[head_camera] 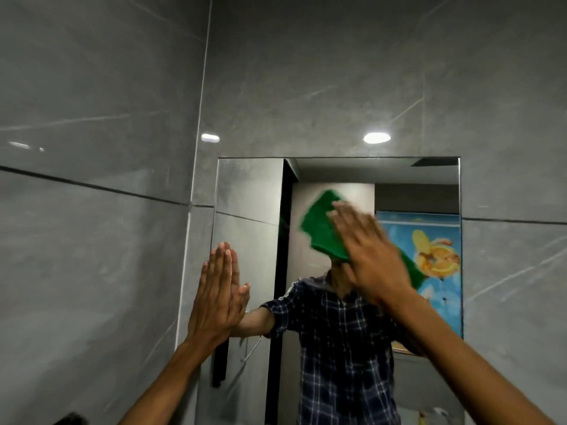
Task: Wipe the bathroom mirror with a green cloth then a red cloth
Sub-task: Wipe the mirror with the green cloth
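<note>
The bathroom mirror (251,191) is a frameless rectangle set into a grey tiled wall. My right hand (368,253) presses a green cloth (322,225) flat against the glass near the mirror's middle; hand and cloth are motion-blurred. My left hand (217,296) rests flat on the mirror's left edge, fingers straight and together, holding nothing. No red cloth is in view. The glass reflects a person in a plaid shirt, with the cloth covering the head.
Grey marble-look tiles (98,240) cover the walls, with a corner seam left of the mirror. The reflection shows a dark door frame, a towel bar and a colourful fruit poster. A dark object (69,420) sits at the bottom left edge.
</note>
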